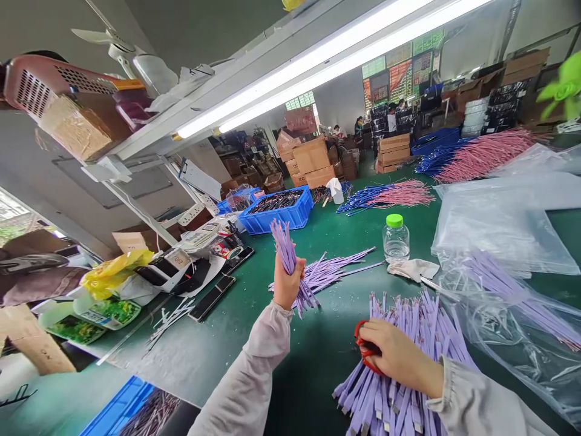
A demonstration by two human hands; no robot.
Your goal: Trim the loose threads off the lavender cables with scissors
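Two hands at work, both closed on something. Left hand [287, 283] is raised off the green table [254, 339], fingers wrapped tight round a bundle of purple cables [290, 260]. The bundle's long axis runs near upright, tilted slightly away from the wrist: top ends fan out above the fist, lower ends splay out below & to the right of the fingers. Right hand [396, 357] sits lower and closer to the body, palm down on a big pile of purple cables [408, 339], fingers curled on red scissors [364, 351]; only the red handle loops show, at the fingertips' left. Blades hidden, so can't tell if they're open.

Key relation: held bundle lies up & left of the scissors' hand, well apart, w/ bare table between. Left hand is nearer the loose purple cables [331, 269] lying flat just behind its fingers, long axis running left-right. Beyond those, further from both hands: clear bottle w/ green cap [395, 238], a cloth [413, 268] beside it.
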